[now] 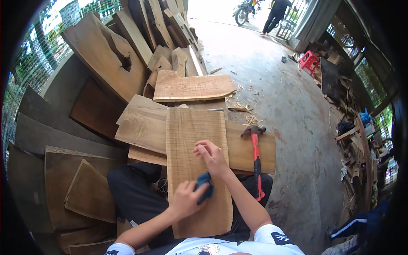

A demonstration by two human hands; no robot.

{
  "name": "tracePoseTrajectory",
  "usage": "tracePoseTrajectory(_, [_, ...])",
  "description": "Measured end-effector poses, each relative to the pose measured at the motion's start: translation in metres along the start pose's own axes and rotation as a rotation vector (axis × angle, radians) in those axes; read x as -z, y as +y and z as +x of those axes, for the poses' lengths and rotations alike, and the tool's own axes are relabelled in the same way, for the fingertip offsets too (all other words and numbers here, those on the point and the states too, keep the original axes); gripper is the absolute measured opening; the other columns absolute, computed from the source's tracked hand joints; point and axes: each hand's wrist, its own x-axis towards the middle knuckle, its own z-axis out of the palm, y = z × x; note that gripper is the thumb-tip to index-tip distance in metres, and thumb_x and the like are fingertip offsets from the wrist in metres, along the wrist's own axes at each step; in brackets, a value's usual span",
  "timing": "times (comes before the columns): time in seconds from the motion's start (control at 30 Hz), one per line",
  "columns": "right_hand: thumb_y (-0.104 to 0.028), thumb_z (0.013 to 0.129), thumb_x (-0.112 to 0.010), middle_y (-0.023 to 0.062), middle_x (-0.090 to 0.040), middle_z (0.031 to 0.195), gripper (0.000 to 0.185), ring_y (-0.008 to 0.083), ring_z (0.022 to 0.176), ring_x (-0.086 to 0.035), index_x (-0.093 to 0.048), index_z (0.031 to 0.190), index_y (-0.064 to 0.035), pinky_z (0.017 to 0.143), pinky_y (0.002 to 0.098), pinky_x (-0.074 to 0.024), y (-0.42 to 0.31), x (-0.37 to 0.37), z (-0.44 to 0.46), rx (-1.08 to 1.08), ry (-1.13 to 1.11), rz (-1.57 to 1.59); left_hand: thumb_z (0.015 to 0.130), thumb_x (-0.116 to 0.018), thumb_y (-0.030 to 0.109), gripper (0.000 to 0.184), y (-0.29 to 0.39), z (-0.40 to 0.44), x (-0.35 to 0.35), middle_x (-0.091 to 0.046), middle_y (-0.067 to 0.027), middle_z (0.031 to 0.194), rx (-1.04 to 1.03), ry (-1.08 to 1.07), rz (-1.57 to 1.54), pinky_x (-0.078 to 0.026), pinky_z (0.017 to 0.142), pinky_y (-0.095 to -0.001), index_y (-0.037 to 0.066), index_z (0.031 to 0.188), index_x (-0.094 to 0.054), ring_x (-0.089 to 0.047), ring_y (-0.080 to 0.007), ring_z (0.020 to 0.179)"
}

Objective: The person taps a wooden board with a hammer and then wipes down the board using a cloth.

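A long wooden board (197,140) lies lengthwise across the lap, its far end on other boards. My left hand (187,199) is closed on a blue cloth (205,187) near the middle of this board. Just beyond it and to the right, my right hand (211,158) is over the board, fingers partly curled and apart, with nothing visible in it. To the right, a hammer (256,159) with a red and black handle lies on another board (240,146), its head pointing away.
More boards (193,86) lie ahead, and large planks (106,55) lean at the left. Wood shavings (250,119) litter the concrete floor. A red stool (309,61), scrap wood (350,157), a motorbike (242,15) and a standing person (277,15) are farther off.
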Motion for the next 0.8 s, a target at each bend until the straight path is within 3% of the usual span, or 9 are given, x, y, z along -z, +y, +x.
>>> tracePoseTrajectory(0.07, [-0.031, 0.1, -0.06, 0.0159, -0.071, 0.107, 0.039, 0.0288, 0.091, -0.071, -0.058, 0.124, -0.0014, 0.082, 0.0382, -0.0566, 0.004, -0.005, 0.022, 0.435, 0.19, -0.454, 0.078, -0.078, 0.031, 0.049, 0.004, -0.006, -0.006, -0.06, -0.0143, 0.101, -0.135, -0.009, 0.007, -0.049, 0.076, -0.0388, 0.016, 0.123, -0.065, -0.06, -0.0288, 0.086])
tracePoseTrajectory(0.1, [-0.03, 0.097, -0.062, 0.0214, -0.067, 0.119, 0.04, 0.0394, 0.113, -0.063, -0.058, 0.126, -0.0024, 0.099, 0.0456, -0.0496, -0.007, -0.006, 0.027, 0.453, 0.203, -0.543, 0.078, -0.078, 0.031, 0.049, 0.001, -0.006, -0.004, -0.06, -0.0143, 0.101, -0.14, -0.009, 0.007, -0.049, 0.076, -0.0388, 0.016, 0.123, -0.065, -0.06, -0.0288, 0.086])
tracePoseTrajectory(0.2, [-0.031, 0.096, -0.061, 0.0256, -0.057, 0.135, 0.043, 0.0444, 0.132, -0.047, -0.058, 0.13, -0.0046, 0.113, 0.0501, -0.0368, 0.009, -0.014, 0.057, 0.609, 0.361, -0.787, 0.08, -0.077, 0.033, 0.034, -0.013, -0.009, 0.005, -0.061, -0.0132, 0.099, -0.22, 0.06, 0.019, -0.05, 0.072, -0.0391, 0.017, 0.109, -0.069, -0.061, -0.0283, 0.082])
tracePoseTrajectory(0.23, [-0.034, 0.096, -0.061, 0.0262, -0.045, 0.148, 0.046, 0.0447, 0.14, -0.037, -0.057, 0.132, -0.0055, 0.118, 0.0522, -0.0286, 0.018, -0.017, 0.063, 0.51, 0.356, -0.818, 0.08, -0.077, 0.032, 0.03, -0.021, -0.005, 0.012, -0.061, -0.0136, 0.099, -0.199, 0.066, 0.072, -0.05, 0.071, -0.0394, 0.016, 0.103, -0.068, -0.061, -0.0286, 0.082])
tracePoseTrajectory(0.3, [-0.035, 0.095, -0.061, 0.0259, -0.043, 0.15, 0.048, 0.0439, 0.142, -0.035, -0.057, 0.133, -0.0062, 0.119, 0.0521, -0.0273, 0.027, -0.022, 0.065, 0.501, 0.382, -0.946, 0.078, -0.078, 0.029, 0.024, -0.045, 0.009, 0.025, -0.061, -0.0142, 0.096, -0.146, 0.142, 0.14, -0.05, 0.07, -0.0407, 0.013, 0.09, -0.064, -0.061, -0.0301, 0.082])
tracePoseTrajectory(0.4, [-0.036, 0.095, -0.061, 0.0249, -0.04, 0.152, 0.049, 0.0423, 0.144, -0.033, -0.056, 0.134, -0.0078, 0.121, 0.0515, -0.0249, 0.033, -0.025, 0.065, 0.467, 0.391, -1.062, 0.075, -0.079, 0.025, 0.024, -0.054, 0.015, 0.025, -0.06, -0.0139, 0.092, 0.07, 0.251, 0.143, -0.05, 0.069, -0.0429, 0.013, 0.091, -0.065, -0.061, -0.0318, 0.082])
tracePoseTrajectory(0.57, [-0.035, 0.094, -0.061, 0.0232, -0.037, 0.155, 0.048, 0.0407, 0.147, -0.03, -0.054, 0.134, -0.0085, 0.122, 0.051, -0.0237, 0.032, -0.023, 0.064, 0.433, 0.371, -1.064, 0.074, -0.081, 0.032, 0.025, 0.009, -0.024, -0.009, -0.063, -0.012, 0.09, -0.292, 0.025, -0.052, -0.051, 0.066, -0.037, 0.015, 0.085, -0.066, -0.062, -0.0278, 0.074])
tracePoseTrajectory(0.7, [-0.036, 0.095, -0.06, 0.0242, -0.037, 0.155, 0.049, 0.0415, 0.147, -0.029, -0.054, 0.134, -0.008, 0.122, 0.0511, -0.0226, 0.031, -0.024, 0.064, 0.424, 0.357, -1.051, 0.073, -0.082, 0.032, 0.026, 0.004, -0.03, 0.001, -0.063, -0.0111, 0.088, -0.292, 0.042, -0.07, -0.051, 0.065, -0.0375, 0.015, 0.084, -0.066, -0.063, -0.0272, 0.075])
tracePoseTrajectory(0.8, [-0.039, 0.097, -0.053, 0.0262, -0.036, 0.156, 0.053, 0.0409, 0.147, -0.029, -0.05, 0.137, -0.0052, 0.123, 0.0517, -0.0196, 0.036, -0.024, 0.069, 0.405, 0.352, -1.185, 0.071, -0.081, 0.03, 0.026, -0.03, -0.014, 0.023, -0.06, -0.0105, 0.087, -0.123, 0.06, 0.115, -0.05, 0.064, -0.0402, 0.013, 0.084, -0.066, -0.061, -0.0282, 0.075])
